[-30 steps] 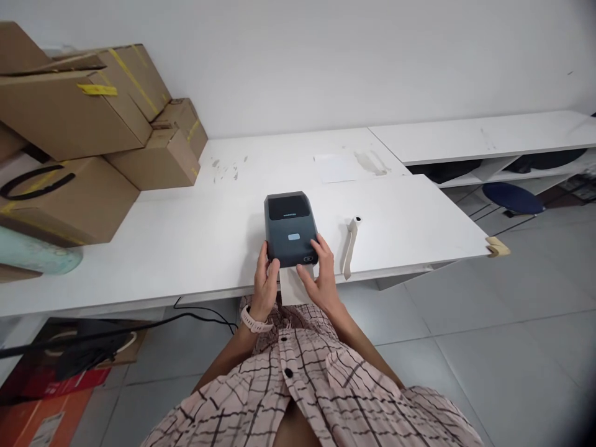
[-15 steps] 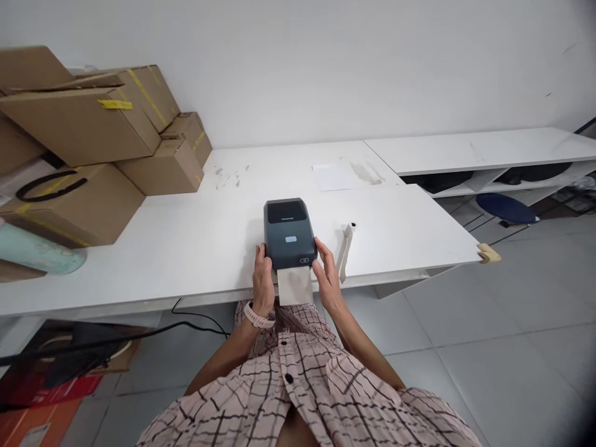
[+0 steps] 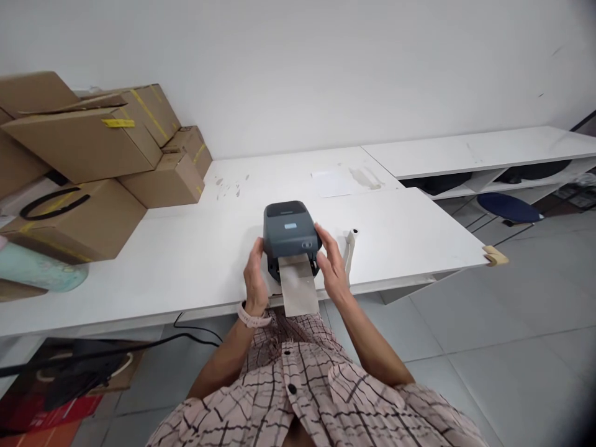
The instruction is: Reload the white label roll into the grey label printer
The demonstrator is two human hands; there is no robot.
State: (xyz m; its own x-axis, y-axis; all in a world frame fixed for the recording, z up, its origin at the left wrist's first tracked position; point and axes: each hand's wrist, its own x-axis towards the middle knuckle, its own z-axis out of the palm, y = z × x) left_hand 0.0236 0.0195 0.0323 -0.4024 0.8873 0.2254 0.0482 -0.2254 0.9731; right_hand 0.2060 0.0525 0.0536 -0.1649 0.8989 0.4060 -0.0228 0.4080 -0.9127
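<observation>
While the dark grey, rounded, box-shaped plastic device (image 3: 288, 230) is flanked from both sides, the left hand (image 3: 256, 279) is set along its left wall, fingers extended and close together; a pale pink wristband (image 3: 254, 318) is worn on that wrist. The right hand (image 3: 333, 270) is placed at the opposite wall, fingers loosely spread, thumb apart. Whether either hand is closed in a grip cannot be told, as the contact areas are partly hidden.

The device is located near the front edge of the white, flat-topped table (image 3: 223, 248). Its top cover is tilted up at the front, and a pale beige, flat paper strip (image 3: 299, 288) is extended from the gap past the table edge. The step in hand is judged to be handling of the cover; the next move calls for even support from both sides, with the strip kept from being caught.

Just beyond the right hand, a small white paper roll (image 3: 352, 234) with a loose tail is found; sideways travel could be obstructed by it. Farther left, stacked brown cardboard boxes (image 3: 84, 139) and a mint-green cylindrical bottle (image 3: 44, 264) are kept well apart from the work.
</observation>
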